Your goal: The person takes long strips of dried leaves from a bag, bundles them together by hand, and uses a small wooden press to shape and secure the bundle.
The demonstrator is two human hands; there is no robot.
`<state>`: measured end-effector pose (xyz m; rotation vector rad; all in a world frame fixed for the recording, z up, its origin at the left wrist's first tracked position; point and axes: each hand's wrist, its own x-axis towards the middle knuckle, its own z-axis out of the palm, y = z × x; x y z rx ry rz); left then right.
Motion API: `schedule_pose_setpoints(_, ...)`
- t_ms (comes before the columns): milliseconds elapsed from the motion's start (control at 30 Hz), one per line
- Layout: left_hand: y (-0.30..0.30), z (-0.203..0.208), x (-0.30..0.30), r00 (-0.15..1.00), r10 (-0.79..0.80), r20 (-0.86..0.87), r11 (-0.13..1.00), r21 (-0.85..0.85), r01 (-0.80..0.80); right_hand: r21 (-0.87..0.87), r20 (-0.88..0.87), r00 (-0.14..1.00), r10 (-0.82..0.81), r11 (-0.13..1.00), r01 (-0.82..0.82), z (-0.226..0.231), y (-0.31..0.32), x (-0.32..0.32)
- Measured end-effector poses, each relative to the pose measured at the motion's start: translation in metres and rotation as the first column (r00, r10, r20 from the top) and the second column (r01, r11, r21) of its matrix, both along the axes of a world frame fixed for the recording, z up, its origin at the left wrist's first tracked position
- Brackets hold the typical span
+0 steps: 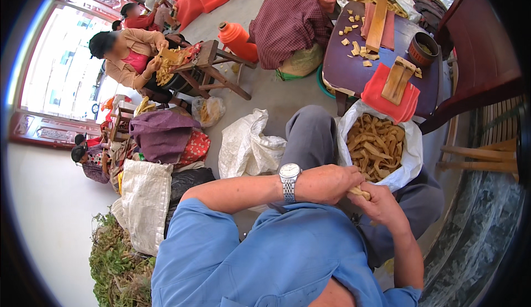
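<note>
White sack of tan strips between legs. Left hand and right hand: both grasping. Silver wristwatch, dial markings too small to read. Grasped: pale strip, between both hands, just beside sack rim.

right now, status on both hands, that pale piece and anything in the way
Left hand and right hand closed on pale piece. White sack of brown strips just beyond. Nothing seen blocking hands.
</note>
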<state>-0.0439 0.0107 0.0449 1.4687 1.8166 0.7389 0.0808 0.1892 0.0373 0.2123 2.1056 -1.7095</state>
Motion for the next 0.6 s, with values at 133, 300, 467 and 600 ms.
schedule_pose_setpoints(133,0.01,0.014,0.008,0.999,-0.022,0.045,1.0,-0.012,0.023,-0.009,-0.09,0.995,-0.039,0.999,0.038,0.003,0.008,0.01)
schedule_pose_setpoints(300,0.015,0.033,0.012,0.954,-0.27,0.132,0.963,0.034,0.267,-0.061,-0.251,0.956,0.151,0.983,-0.171,0.013,0.028,0.031)
schedule_pose_setpoints(467,-0.009,0.075,0.025,0.822,-0.435,0.368,0.874,-0.047,0.483,-0.043,-0.518,0.79,0.328,0.913,-0.407,0.038,-0.001,0.05)
schedule_pose_setpoints(600,-0.009,0.075,0.012,0.78,-0.458,0.427,0.843,-0.071,0.534,0.009,-0.566,0.769,0.297,0.935,-0.354,0.039,-0.008,0.047)
